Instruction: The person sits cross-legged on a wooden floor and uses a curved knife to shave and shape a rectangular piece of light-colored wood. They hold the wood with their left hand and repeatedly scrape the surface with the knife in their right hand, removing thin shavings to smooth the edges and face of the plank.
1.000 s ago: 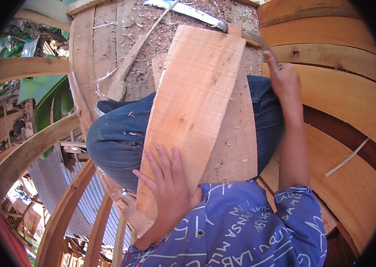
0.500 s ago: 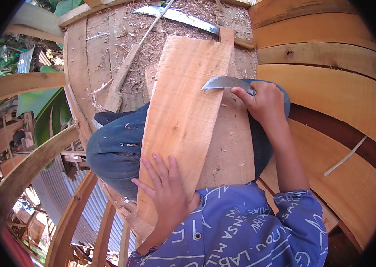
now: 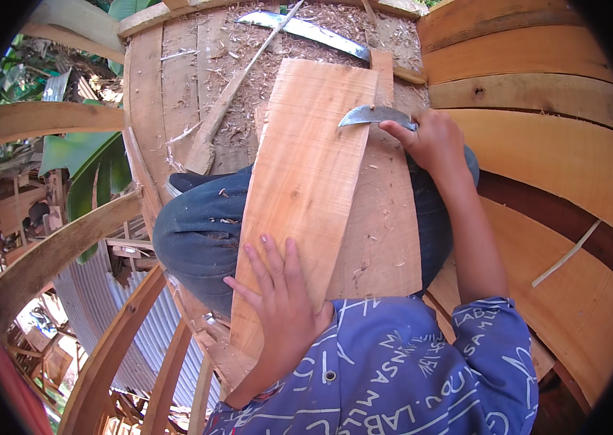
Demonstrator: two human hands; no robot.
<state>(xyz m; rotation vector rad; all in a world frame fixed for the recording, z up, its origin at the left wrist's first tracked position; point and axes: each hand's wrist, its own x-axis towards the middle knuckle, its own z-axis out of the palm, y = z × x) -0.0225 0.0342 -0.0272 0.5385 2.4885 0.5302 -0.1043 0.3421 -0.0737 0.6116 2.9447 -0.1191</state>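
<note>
A pale wooden board (image 3: 299, 181) lies slantwise over my lap, its far end toward the wood shavings. My left hand (image 3: 281, 297) rests flat on the near part of this board, fingers spread. In my right hand (image 3: 438, 141) is a short curved knife (image 3: 375, 114); my fingers wrap round its handle, which they mostly hide. The blade points left and reaches over the board's right edge, close to the far end. Beneath, a second wooden plank (image 3: 390, 239) shows to the right of the board, between my legs.
A large machete (image 3: 306, 35) lies among shavings on the plank floor (image 3: 176, 94) ahead. A long thin stick (image 3: 238, 90) slants across the floor. Wooden plank walling (image 3: 538, 138) rises on the right, with a thin strip (image 3: 566, 254) on a plank. Slatted railing (image 3: 114, 348) bounds the left.
The whole scene has shifted slightly to the right in view. My right hand and the knife sit a little farther up along the board's edge. The left hand stays on the board.
</note>
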